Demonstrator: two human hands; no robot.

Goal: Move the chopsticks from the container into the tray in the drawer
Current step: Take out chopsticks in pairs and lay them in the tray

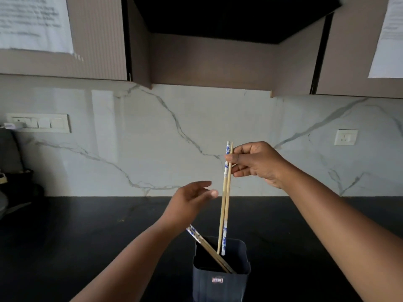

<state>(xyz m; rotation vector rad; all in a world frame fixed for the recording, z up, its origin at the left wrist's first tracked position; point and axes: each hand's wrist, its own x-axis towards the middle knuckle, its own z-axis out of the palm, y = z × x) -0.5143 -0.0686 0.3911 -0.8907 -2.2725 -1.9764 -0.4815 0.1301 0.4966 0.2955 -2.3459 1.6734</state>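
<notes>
Chopsticks: two lifted point(225, 199), others leaning in the container point(221, 269)
Right hand point(255, 163): pinching the lifted pair
Left hand point(192, 199): open, empty

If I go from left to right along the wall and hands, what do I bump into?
White switch panel → open left hand → upright pair of wooden chopsticks → right hand pinching them → small white wall socket.

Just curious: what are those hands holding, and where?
The right hand pinches two chopsticks near their top ends; the left hand is open, holding nothing.
</notes>
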